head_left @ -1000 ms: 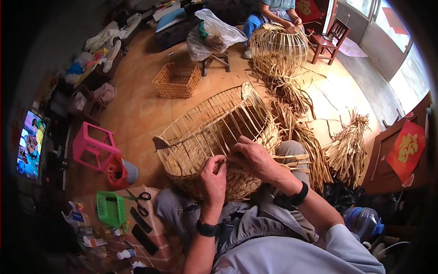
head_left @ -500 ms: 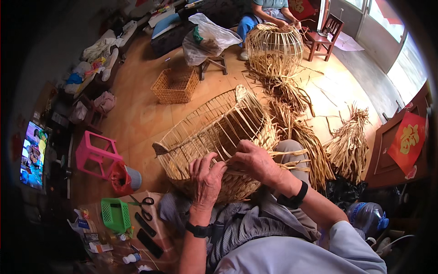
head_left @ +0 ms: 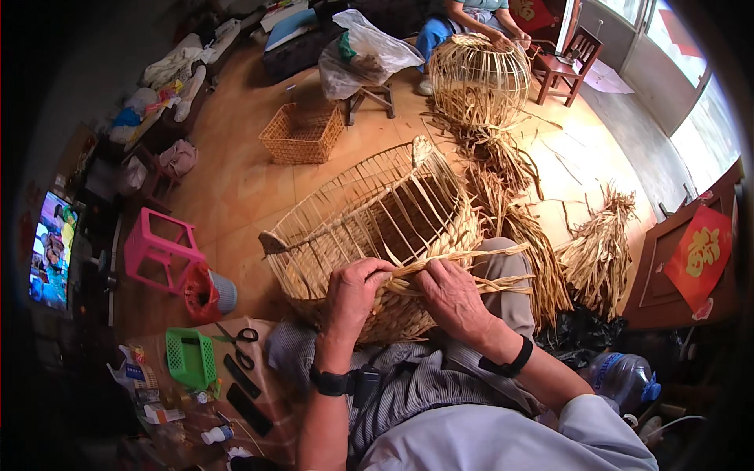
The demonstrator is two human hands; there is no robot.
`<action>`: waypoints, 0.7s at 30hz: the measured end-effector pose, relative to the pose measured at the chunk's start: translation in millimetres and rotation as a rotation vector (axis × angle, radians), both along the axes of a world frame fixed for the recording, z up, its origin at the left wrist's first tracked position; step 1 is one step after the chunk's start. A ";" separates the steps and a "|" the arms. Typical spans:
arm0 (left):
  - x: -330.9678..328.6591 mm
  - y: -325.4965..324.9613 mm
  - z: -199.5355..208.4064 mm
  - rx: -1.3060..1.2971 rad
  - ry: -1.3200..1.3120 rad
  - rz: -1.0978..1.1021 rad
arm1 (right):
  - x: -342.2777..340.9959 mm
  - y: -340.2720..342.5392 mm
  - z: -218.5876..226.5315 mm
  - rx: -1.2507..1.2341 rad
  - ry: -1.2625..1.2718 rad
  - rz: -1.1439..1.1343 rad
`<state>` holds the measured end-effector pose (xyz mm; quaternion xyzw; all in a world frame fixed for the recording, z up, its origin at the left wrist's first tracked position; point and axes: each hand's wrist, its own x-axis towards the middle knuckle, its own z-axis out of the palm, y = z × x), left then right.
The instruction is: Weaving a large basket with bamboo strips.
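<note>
Left hand [head_left: 351, 297] and right hand [head_left: 453, 297] sit close together, both pressed on the woven rim of the basket [head_left: 369, 228], which lies on the lap directly under them. Both hands are clamped on a straw strand [head_left: 463, 257] running out past the right hand. Scissors [head_left: 239, 336] lie left of the left hand.

Lit screen [head_left: 49, 250] at far left edge, upright rectangle, bright blues, yellows and reds. Red diamond-shaped paper sign [head_left: 700, 257] with gold figure, fixed to brown door panel at right. Second red sign [head_left: 528, 12] with gold, top centre, partly cut off. Clear plastic bag [head_left: 367, 52], bulging, on stool at top, green patch inside. Small labelled packets [head_left: 149, 396] and white bottle [head_left: 216, 434] on low tabletop, lower left. Large bluish water jug [head_left: 624, 378], lower right.
</note>
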<state>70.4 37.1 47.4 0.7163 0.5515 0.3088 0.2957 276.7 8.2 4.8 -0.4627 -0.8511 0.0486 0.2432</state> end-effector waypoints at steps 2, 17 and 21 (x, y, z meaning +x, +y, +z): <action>-0.8 0.2 3.8 -0.059 -0.005 0.001 | 5.0 -3.1 -1.8 -0.176 0.049 -0.035; -3.3 -9.5 -1.6 -0.029 0.075 -0.033 | -3.2 -36.1 19.2 -0.757 0.598 0.087; -9.1 -23.5 -5.1 0.214 0.220 -0.188 | 19.5 -24.8 47.9 -1.475 1.056 0.144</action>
